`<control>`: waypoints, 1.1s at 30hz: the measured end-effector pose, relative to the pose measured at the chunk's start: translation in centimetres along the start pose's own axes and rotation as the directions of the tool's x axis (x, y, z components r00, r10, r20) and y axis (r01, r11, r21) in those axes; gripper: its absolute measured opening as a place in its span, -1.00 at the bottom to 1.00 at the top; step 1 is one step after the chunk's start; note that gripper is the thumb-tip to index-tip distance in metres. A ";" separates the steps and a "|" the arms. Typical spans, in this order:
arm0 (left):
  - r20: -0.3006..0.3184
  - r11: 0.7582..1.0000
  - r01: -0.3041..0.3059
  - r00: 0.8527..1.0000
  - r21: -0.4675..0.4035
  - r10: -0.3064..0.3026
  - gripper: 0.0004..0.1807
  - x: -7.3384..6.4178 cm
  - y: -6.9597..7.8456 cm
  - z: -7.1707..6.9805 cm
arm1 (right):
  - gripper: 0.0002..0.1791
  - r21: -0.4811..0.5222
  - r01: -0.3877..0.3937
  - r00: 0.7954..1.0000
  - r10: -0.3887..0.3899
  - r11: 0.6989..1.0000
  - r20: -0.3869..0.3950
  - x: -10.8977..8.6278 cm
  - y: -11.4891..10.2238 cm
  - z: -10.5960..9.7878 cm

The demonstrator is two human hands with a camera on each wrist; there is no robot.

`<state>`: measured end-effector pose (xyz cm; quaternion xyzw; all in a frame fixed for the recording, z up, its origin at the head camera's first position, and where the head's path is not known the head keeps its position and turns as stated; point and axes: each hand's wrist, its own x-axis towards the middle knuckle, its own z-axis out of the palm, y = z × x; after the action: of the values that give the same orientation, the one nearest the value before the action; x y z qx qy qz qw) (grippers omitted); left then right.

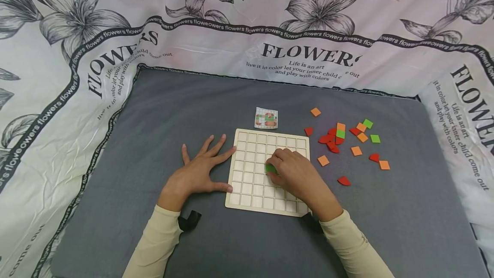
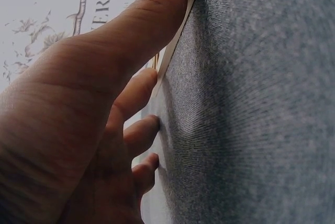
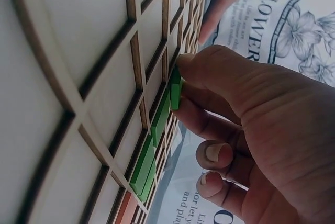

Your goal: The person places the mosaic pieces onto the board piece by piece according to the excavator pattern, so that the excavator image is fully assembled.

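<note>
A pale wooden grid board (image 1: 247, 178) lies on the grey cloth. My right hand (image 1: 295, 173) is over its middle and pinches a green square tile (image 3: 176, 92) between thumb and fingers, at a cell. Beside that tile, several green tiles (image 3: 142, 166) sit in the grid, with a reddish piece (image 3: 125, 208) past them in the right wrist view; in the head view the hand hides most of these. Fingers spread, my left hand (image 1: 197, 173) touches the board's left edge with thumb and index finger.
Behind the board lies a small card (image 1: 266, 118) printed with a coloured grid pattern. Right of the board are scattered orange squares (image 1: 356, 151), green squares (image 1: 375, 139) and red rounded pieces (image 1: 344, 181). A flower-printed cloth (image 1: 216, 50) rises around the table.
</note>
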<state>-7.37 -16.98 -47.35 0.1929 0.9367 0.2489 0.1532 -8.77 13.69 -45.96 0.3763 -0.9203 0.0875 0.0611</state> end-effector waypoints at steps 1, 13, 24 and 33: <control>0.000 1.000 0.001 1.000 0.002 -0.001 0.22 0.0 0.0 0.0 | -0.86 0.001 0.001 1.000 -0.001 1.000 -0.001 0.0 0.0 0.0; 0.008 1.000 0.006 1.000 0.007 -0.006 0.23 0.0 0.0 0.0 | -0.84 0.012 -0.007 1.000 0.006 1.000 0.012 -0.1 0.0 0.0; 0.006 1.000 0.000 1.000 0.013 0.000 0.22 0.1 0.2 -0.3 | -0.84 0.032 -0.018 1.000 0.017 0.999 0.026 -0.1 0.0 -0.2; 0.005 1.000 0.000 1.000 0.009 -0.001 0.21 0.1 0.1 -0.2 | -0.79 0.057 -0.016 1.000 0.015 0.998 0.007 -0.1 0.3 -0.4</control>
<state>-7.46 -16.93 -47.17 0.1940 0.9374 0.2441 0.1549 -8.90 14.10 -45.63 0.3711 -0.9205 0.1131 0.0467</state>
